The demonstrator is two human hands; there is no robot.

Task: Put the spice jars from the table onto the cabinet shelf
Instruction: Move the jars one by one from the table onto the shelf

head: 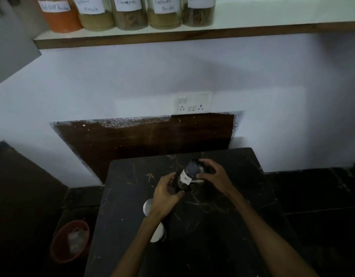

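A dark spice jar (189,173) with a white label is tilted just above the black marble table (222,226). My right hand (213,175) grips its upper, lid end. My left hand (166,193) holds its lower end from the left. Two white-lidded jars are partly hidden under my left forearm: a nearer jar (157,233) and a farther jar (148,206). High on the wall, the shelf (272,29) carries several labelled jars in a row, from the orange chilli jar (60,19) to the brown jar (198,16).
A red bucket (69,241) stands on the floor left of the table. A white socket panel (193,102) sits on the wall above a dark wooden panel (148,134). A grey cabinet door (10,47) juts out at the upper left. The shelf has bare room right of the jars.
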